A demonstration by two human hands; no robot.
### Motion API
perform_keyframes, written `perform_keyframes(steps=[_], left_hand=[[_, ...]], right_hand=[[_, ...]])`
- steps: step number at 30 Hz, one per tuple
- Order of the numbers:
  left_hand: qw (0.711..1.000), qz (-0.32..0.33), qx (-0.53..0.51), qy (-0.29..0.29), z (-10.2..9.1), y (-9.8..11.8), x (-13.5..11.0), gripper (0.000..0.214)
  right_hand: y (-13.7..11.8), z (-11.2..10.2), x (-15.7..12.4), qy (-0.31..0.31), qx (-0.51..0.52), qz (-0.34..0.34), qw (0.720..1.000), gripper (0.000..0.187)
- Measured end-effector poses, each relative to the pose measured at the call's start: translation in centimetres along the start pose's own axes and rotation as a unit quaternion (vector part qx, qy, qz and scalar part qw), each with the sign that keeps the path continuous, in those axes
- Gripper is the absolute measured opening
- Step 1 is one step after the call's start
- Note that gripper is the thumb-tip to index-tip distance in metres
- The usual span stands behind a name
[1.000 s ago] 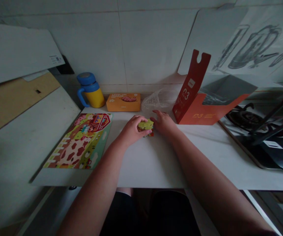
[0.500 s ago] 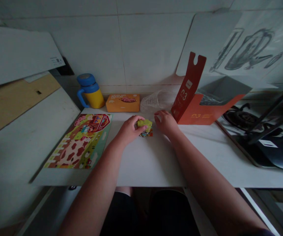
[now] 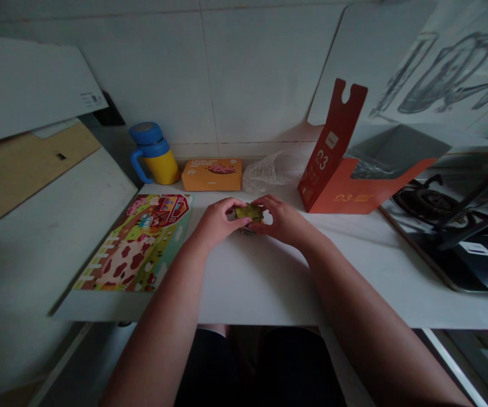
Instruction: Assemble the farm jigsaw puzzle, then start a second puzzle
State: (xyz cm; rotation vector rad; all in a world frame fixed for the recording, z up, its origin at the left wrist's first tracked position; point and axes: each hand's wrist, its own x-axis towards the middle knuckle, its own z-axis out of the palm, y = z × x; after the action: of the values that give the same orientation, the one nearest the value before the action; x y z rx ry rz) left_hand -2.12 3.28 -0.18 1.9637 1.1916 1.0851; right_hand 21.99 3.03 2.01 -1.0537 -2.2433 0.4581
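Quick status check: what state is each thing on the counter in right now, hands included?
left hand: closed on the stack of puzzle pieces
right hand: gripping the stack's other side
stack of puzzle pieces: held between both hands, just above the counter
puzzle board: lying flat
orange box: closed
blue and yellow mug: upright, lid on
plastic bag: crumpled, by the wall
red carton: open, flap up

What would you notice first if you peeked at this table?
Two hands, the left hand and right hand, meet mid-table, both pinching a small green stack of pieces. Left of them lies a bright farm puzzle board. Behind stand a blue-and-yellow mug and a tall red carton.
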Motion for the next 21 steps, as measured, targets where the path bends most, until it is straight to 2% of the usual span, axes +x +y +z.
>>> perform_keyframes(steps=[6, 11, 13, 16, 18, 21], left_hand=[[0.994, -0.052, -0.098, 0.019, 0.6, 0.4, 0.1, 0.036], [0.971, -0.092, -0.201, 0.088, 0.7, 1.2, 0.4, 0.037], [0.952, -0.117, -0.253, 0.126, 0.6, 1.2, 0.5, 0.041], [0.905, -0.172, -0.350, 0.168, 0.4, 1.1, 0.7, 0.048], [0.879, -0.209, -0.390, 0.178, 0.1, 1.2, 0.8, 0.049], [0.859, -0.235, -0.408, 0.202, -0.1, 1.4, 0.9, 0.041]], right_hand=[[0.4, -0.6, -0.1, 0.016, 0.017, 0.024, 0.999, 0.048], [0.5, -0.5, 0.0, 0.013, 0.062, 0.060, 0.996, 0.058], [0.5, -0.5, -0.1, 0.014, 0.077, 0.070, 0.994, 0.061], [0.4, -0.5, -0.1, 0.029, 0.093, 0.076, 0.992, 0.059], [0.4, -0.5, -0.1, 0.041, 0.114, 0.081, 0.989, 0.054], [0.6, -0.4, 0.1, 0.051, 0.158, 0.097, 0.981, 0.042]])
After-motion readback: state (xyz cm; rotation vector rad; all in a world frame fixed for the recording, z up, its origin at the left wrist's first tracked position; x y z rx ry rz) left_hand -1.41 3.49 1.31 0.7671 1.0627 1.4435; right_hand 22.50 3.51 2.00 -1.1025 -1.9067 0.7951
